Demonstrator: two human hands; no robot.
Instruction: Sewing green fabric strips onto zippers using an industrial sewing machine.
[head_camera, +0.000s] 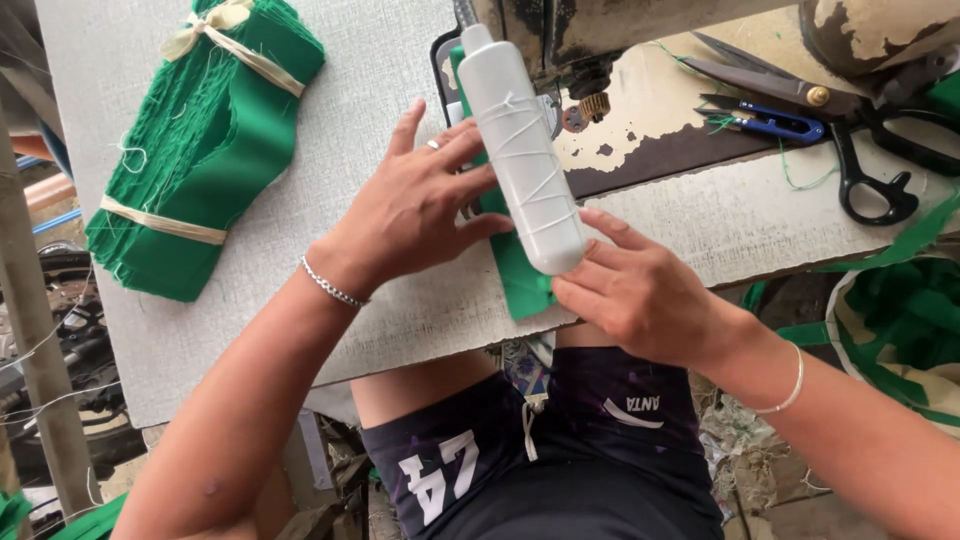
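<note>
- A bundle of green cloth pieces (200, 140) — tied with pale strips — lies at the table's far left.
- Big black-handled scissors (830, 110) rest on the worn machine bed (640, 130), blades pointing left.
- Small blue-handled snips (765, 122) lie just beside them.
- Green scraps fill a bag (900, 330) at the right.

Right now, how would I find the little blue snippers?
Look at the worn sewing machine bed with peeling cream paint, at the top right. Beside the large black-handled scissors lie small thread snips. Only they have bright blue handles, and green threads tangle around them.
</note>
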